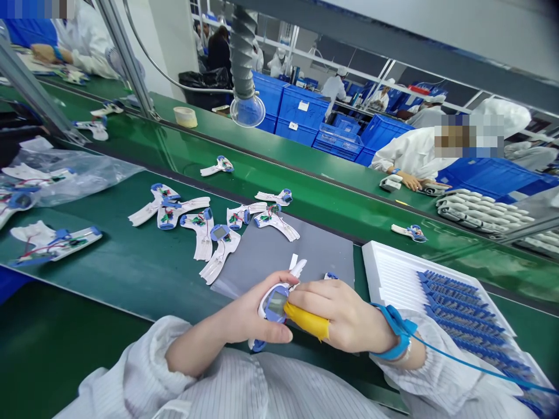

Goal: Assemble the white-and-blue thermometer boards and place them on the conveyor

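Note:
My left hand (247, 308) is wrapped around a white-and-blue handheld thermometer housing (276, 304) with a small grey display. My right hand (336, 311) is closed over the housing's right side, its fingertips against the display end; what they pinch there is hidden. Yellow covering wraps a finger (308, 321) of that hand, and a blue wrist strap (395, 331) circles the wrist. Beneath my hands lies a grey mat (325, 244). Just beyond, an open housing half (277, 224) shows wires and a green board, and another with a display (220, 250) lies left of it.
Several more open halves (163, 209) lie to the left, near a clear plastic bag (96, 174). At right stands a white tray (384, 267) with rows of blue parts. A green conveyor belt (314, 198) runs behind, carrying housing halves. Across it, a person in white (406, 151) works.

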`<state>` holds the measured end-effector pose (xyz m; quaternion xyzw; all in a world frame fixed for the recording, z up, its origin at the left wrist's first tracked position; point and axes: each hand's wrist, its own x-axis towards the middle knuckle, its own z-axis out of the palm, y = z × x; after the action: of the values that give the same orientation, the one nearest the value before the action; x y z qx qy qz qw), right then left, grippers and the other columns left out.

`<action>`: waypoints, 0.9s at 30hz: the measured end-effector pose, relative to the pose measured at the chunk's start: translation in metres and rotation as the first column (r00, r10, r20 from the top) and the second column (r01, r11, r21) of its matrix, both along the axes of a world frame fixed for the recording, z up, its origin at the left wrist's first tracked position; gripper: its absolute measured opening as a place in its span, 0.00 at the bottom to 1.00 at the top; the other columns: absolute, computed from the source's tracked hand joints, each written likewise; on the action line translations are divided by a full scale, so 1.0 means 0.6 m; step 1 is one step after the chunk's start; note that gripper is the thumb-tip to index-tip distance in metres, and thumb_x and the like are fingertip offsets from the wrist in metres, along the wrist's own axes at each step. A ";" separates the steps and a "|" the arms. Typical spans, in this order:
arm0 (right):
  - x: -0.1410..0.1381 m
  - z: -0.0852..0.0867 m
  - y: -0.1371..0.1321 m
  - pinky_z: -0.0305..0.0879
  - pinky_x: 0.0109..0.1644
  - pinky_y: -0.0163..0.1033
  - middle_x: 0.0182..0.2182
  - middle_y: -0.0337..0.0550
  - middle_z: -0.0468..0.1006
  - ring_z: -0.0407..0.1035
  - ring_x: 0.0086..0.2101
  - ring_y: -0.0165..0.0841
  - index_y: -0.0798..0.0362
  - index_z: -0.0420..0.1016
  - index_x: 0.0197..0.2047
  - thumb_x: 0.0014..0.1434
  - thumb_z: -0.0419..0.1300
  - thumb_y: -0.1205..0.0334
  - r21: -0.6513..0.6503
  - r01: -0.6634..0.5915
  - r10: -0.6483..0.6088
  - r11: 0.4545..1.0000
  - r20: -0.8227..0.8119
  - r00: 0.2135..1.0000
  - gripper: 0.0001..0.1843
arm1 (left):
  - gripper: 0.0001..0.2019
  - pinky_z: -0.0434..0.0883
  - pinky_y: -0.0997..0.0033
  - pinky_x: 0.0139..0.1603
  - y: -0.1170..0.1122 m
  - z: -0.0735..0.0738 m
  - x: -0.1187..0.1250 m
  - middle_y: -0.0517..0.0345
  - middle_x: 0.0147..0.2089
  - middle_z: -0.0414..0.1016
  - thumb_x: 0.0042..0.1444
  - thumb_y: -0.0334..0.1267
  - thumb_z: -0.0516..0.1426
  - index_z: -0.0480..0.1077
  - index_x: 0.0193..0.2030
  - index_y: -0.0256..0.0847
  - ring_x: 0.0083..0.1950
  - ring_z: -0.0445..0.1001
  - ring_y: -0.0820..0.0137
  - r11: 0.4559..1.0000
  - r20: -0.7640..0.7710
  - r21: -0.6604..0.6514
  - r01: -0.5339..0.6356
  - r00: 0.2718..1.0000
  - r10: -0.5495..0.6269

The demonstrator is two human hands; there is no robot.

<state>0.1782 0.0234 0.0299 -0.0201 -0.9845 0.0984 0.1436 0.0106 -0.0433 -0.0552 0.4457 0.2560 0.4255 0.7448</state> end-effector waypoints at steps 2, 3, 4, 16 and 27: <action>0.001 -0.003 0.000 0.61 0.28 0.33 0.30 0.46 0.74 0.66 0.28 0.28 0.59 0.67 0.39 0.66 0.40 0.65 -0.043 0.002 -0.001 0.999 0.021 1.000 0.16 | 0.35 0.62 0.73 0.33 -0.002 0.008 0.000 0.62 0.38 0.63 0.41 0.45 0.64 0.53 0.55 0.46 0.32 0.64 0.75 0.999 -0.082 0.036 -0.023 0.996 0.026; 0.002 -0.005 0.000 0.61 0.29 0.33 0.30 0.46 0.74 0.66 0.28 0.29 0.59 0.67 0.39 0.66 0.40 0.64 -0.064 0.014 -0.012 0.998 0.034 0.999 0.15 | 0.34 0.63 0.72 0.35 -0.002 0.012 0.000 0.60 0.40 0.64 0.42 0.44 0.63 0.53 0.55 0.46 0.34 0.65 0.74 0.997 -0.135 0.067 -0.043 0.989 0.052; 0.003 -0.007 0.000 0.61 0.29 0.33 0.30 0.46 0.74 0.66 0.28 0.29 0.59 0.67 0.40 0.66 0.41 0.64 -0.079 0.029 -0.025 0.996 0.045 0.999 0.15 | 0.32 0.64 0.69 0.39 -0.003 0.015 0.000 0.57 0.43 0.64 0.43 0.43 0.62 0.54 0.55 0.45 0.38 0.66 0.71 0.991 -0.195 0.110 -0.071 0.976 0.092; 0.011 -0.021 0.003 0.63 0.31 0.32 0.31 0.46 0.74 0.66 0.29 0.29 0.59 0.66 0.42 0.65 0.42 0.64 -0.109 0.026 -0.025 0.994 0.010 1.000 0.14 | 0.40 0.58 0.54 0.57 0.002 0.022 0.008 0.47 0.58 0.60 0.42 0.41 0.62 0.47 0.60 0.43 0.57 0.60 0.55 0.959 -0.477 0.252 -0.125 0.847 0.236; 0.079 -0.076 0.261 0.60 0.35 0.36 0.31 0.52 0.73 0.69 0.34 0.36 0.62 0.73 0.28 0.55 0.56 0.72 0.417 0.601 -0.715 0.682 0.555 0.426 0.06 | 0.26 0.61 0.53 0.54 0.102 -0.113 0.061 0.43 0.61 0.53 0.53 0.45 0.53 0.54 0.58 0.41 0.53 0.64 0.60 0.885 -0.506 0.365 -0.290 0.736 0.450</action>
<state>0.2254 0.1803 -0.0160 -0.4267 -0.8802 -0.0573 -0.1997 0.0474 0.0181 -0.1233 0.5869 0.4948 0.4406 0.4653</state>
